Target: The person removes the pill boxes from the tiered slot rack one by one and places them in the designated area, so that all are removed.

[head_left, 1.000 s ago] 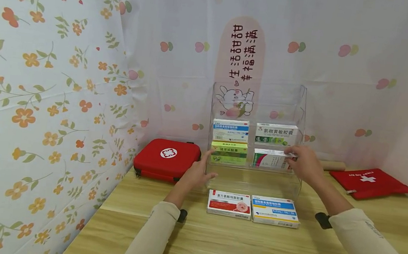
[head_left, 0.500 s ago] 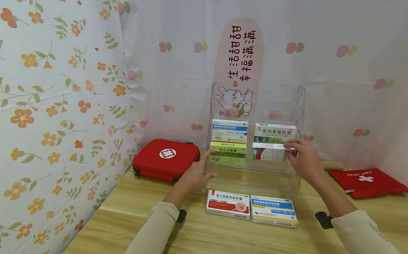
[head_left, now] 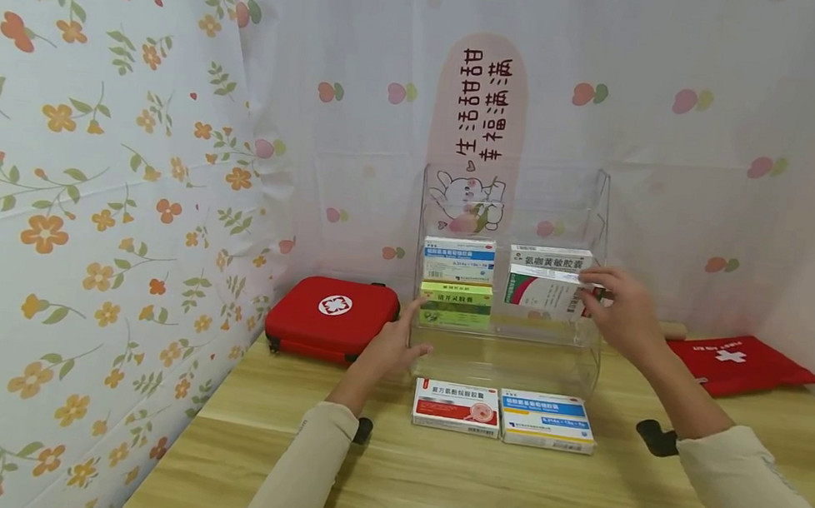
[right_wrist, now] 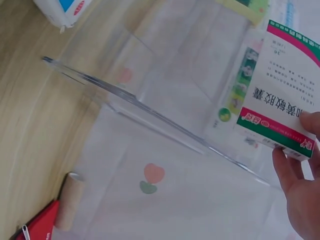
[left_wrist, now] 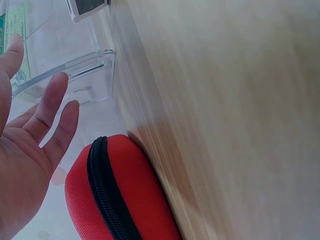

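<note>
My right hand [head_left: 621, 312] pinches the right end of a white medicine box with a green and pink edge [head_left: 542, 292], lifted in front of the clear display rack [head_left: 499, 373]. Behind it, partly covered, stands a white and green medicine box [head_left: 551, 256]. At the rack's left side my left hand [head_left: 393, 350] has its fingers extended and holds nothing; in the left wrist view they are spread beside the clear rack wall [left_wrist: 90, 70]. Nearest to that hand is a yellow-green medicine box [head_left: 456, 306], below a blue and white medicine box [head_left: 458, 261].
Flat on the wooden table [head_left: 426, 491] before the rack lie a red and white medicine box [head_left: 456, 408] and another blue and white box [head_left: 547, 422]. A red hard case [head_left: 331, 316] is at left, a red first aid pouch [head_left: 745, 366] at right.
My right hand has raised the green and pink edged box out of the rack's lower right slot, up and toward me. The left hand stays by the rack's side.
</note>
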Available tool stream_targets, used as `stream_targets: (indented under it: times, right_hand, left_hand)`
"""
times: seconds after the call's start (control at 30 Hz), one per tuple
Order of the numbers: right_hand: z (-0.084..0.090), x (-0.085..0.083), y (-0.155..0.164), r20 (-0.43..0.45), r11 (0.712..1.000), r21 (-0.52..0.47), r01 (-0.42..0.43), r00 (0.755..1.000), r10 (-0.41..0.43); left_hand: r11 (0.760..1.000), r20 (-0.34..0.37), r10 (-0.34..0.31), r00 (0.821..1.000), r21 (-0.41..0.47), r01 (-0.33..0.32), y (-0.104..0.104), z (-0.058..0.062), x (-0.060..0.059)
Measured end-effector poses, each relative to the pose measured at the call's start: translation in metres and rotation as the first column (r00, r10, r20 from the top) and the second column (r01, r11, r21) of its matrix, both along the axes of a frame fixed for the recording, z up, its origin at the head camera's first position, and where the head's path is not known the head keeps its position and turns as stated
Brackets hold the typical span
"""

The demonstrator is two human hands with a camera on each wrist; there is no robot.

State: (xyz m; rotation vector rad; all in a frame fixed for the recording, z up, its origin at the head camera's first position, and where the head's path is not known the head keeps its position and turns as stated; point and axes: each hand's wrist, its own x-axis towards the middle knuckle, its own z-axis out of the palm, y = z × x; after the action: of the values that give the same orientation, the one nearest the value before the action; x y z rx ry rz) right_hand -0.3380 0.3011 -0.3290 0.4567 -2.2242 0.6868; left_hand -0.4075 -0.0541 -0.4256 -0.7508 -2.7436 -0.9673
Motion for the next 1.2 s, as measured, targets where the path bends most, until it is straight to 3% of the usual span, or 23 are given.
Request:
stream_targets:
  times: [0.23,0.5,0.73,1.2]
  right_hand:
    - [0.008,0.012,0.000,-0.007,1.000,-0.021,-0.003,1.000,0.003]
    - [0.005,0.025,-0.004,-0.001,0.997,-0.040,-0.070,0.998,0.070]
    - [0.003,0.035,-0.009,0.030,0.993,-0.058,-0.102,0.994,0.104]
    - [-0.004,0.052,-0.028,0.141,0.987,-0.011,-0.163,0.977,0.163]
  left_hand:
    - [1.000,-0.004,-0.009,1.000,0.017,0.009,0.000,0.002,-0.001]
    - [1.000,0.014,0.001,1.000,0.016,-0.002,0.000,-0.001,-0.001]
    - [0.999,0.039,-0.004,0.999,0.038,0.002,-0.001,-0.005,0.000]
    - [0.999,0.004,-0.010,1.000,0.031,0.010,0.000,-0.002,-0.001]
